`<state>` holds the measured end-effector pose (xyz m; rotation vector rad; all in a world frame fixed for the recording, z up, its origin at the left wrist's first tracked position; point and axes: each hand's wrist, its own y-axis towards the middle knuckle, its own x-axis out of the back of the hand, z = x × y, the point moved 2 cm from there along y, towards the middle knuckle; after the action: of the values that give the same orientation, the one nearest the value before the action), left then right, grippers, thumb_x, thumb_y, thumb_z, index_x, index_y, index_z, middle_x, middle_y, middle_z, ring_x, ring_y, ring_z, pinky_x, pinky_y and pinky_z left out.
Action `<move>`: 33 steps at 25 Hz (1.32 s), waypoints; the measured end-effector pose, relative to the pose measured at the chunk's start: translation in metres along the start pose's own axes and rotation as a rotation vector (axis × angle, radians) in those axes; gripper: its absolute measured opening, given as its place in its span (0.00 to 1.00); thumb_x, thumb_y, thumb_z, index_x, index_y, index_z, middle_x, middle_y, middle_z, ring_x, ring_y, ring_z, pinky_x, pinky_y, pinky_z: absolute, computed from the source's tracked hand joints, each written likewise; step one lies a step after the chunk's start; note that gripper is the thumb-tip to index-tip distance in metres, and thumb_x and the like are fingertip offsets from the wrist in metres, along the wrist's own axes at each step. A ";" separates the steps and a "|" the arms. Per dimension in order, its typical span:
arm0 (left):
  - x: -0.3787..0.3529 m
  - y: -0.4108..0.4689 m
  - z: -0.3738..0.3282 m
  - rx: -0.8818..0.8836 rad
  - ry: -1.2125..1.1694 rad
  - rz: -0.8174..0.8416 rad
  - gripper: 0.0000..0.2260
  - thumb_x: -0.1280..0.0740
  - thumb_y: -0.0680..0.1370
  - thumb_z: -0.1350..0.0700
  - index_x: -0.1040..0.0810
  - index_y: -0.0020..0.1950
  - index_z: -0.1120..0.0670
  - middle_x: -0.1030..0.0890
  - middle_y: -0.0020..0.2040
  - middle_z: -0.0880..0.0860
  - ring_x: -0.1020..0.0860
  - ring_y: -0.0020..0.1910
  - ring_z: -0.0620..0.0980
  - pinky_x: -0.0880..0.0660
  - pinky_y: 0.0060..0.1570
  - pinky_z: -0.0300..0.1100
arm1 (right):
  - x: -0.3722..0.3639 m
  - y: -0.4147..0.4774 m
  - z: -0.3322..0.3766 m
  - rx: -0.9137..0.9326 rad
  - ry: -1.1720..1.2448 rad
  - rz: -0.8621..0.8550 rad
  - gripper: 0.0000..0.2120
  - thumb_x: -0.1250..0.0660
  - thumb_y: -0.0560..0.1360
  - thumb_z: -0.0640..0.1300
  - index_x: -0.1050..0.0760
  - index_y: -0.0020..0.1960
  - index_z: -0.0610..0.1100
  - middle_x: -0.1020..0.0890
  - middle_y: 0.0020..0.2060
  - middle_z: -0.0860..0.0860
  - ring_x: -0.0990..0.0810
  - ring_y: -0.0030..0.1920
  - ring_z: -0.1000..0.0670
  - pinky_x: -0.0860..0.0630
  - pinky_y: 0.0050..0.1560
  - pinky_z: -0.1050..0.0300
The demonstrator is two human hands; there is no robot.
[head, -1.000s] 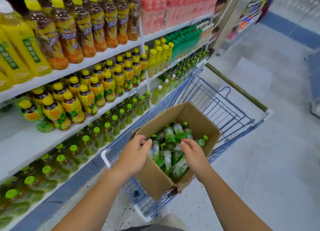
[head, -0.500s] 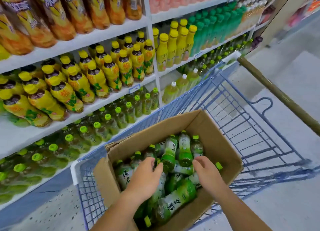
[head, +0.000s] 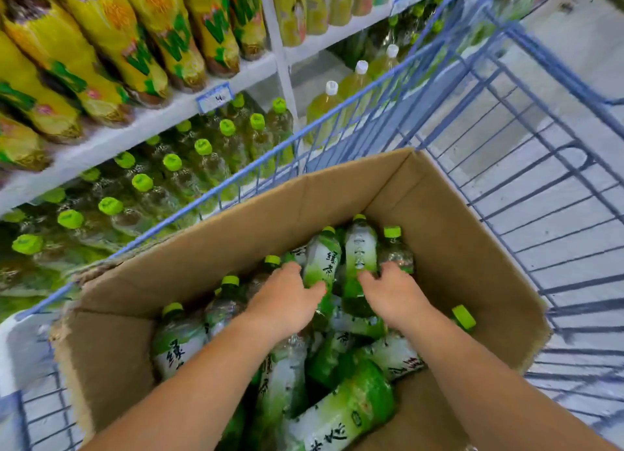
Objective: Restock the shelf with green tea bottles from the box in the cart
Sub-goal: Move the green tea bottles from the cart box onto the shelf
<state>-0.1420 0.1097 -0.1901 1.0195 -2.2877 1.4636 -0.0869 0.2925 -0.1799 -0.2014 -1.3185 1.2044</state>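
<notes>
An open cardboard box [head: 304, 200] stands in the blue wire cart [head: 547, 187], full of green tea bottles with lime caps lying in a loose heap. My left hand [head: 287, 298] reaches in, its thumb pressed on a white-and-green bottle [head: 322, 258] and its fingers curled down beside it. To its right, my right hand [head: 393, 292] curls its fingers over a bottle with a clear neck [head: 396, 251], thumb against the neighbouring bottle [head: 359, 244]. The same green tea bottles [head: 202, 150] stand in rows on the low shelf at the left.
Above that low shelf, a white shelf board [head: 135, 126] carries yellow-labelled bottles [head: 111, 45]. Larger white-capped bottles [head: 329, 96] stand past the shelf upright. The cart's far half [head: 540, 248] holds nothing but wire. Grey floor lies beyond at the upper right.
The view has dropped closer to the box. Both hands have pushed further forward into it, from hovering at its near side to curling onto bottles at its far end.
</notes>
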 end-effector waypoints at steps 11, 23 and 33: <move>-0.008 0.052 -0.021 0.146 -0.188 0.099 0.23 0.27 0.67 0.43 0.21 0.55 0.57 0.18 0.52 0.56 0.18 0.49 0.55 0.24 0.45 0.44 | -0.024 0.049 0.012 -0.293 0.801 0.195 0.24 0.27 0.72 0.45 0.27 0.65 0.38 0.16 0.51 0.35 0.14 0.43 0.38 0.18 0.40 0.43; 0.022 -0.031 0.017 0.137 -0.394 0.092 0.24 0.25 0.65 0.45 0.24 0.56 0.55 0.20 0.51 0.55 0.20 0.51 0.54 0.21 0.54 0.51 | -0.008 -0.047 0.001 -0.085 0.554 0.180 0.27 0.19 0.58 0.42 0.21 0.55 0.42 0.13 0.44 0.40 0.13 0.42 0.38 0.18 0.46 0.34; 0.101 -0.162 0.062 -0.114 -0.581 -0.131 0.22 0.19 0.61 0.46 0.19 0.52 0.48 0.14 0.46 0.45 0.15 0.45 0.47 0.18 0.50 0.52 | -0.029 -0.177 0.042 0.204 0.546 -0.084 0.22 0.30 0.60 0.60 0.28 0.52 0.58 0.17 0.45 0.53 0.17 0.39 0.56 0.18 0.40 0.54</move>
<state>-0.0973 -0.0284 -0.0519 1.6964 -2.5677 1.0657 -0.0172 0.1735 -0.0584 -0.2994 -0.7190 1.1022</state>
